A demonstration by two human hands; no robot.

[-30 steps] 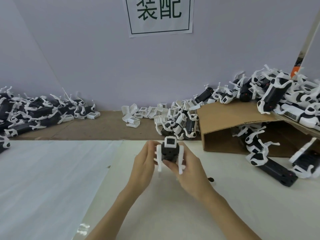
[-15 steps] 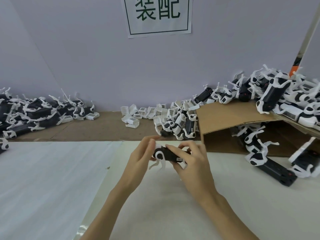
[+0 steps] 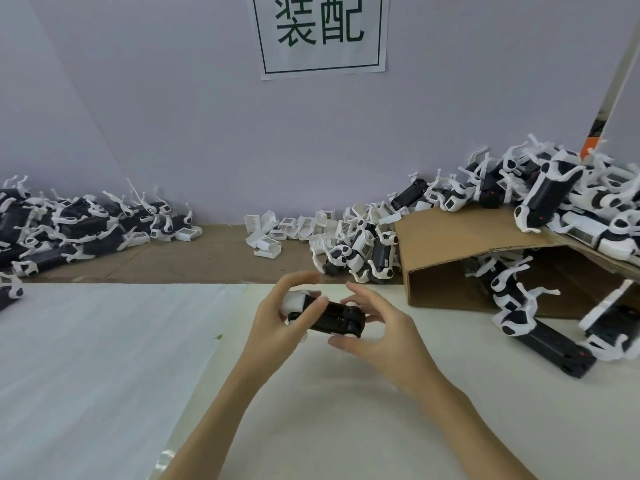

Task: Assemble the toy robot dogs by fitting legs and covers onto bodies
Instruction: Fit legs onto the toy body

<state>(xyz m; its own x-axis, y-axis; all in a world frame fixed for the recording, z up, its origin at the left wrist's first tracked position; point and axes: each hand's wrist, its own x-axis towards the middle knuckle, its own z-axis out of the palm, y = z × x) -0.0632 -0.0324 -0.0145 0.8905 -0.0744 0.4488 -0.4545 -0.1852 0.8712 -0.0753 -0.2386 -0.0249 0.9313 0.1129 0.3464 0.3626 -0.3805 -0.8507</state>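
The toy dog body [image 3: 329,315] is held above the tabletop [image 3: 346,410]. Left hand [image 3: 277,318] fingers curl round its white end; right hand [image 3: 377,336] fingers spread loosely. Likely light, rigid plastic (thin legs probably fragile): grip the black trunk.

Toy dog [image 3: 332,317] turned from upright, end face w/ white legs hanging 1 s ago, to lying sideways, black body across both hands. Left hand [image 3: 277,315] now wrapped round white end; right hand [image 3: 377,329] opened up, fingers spread, only tips touching body's right end.
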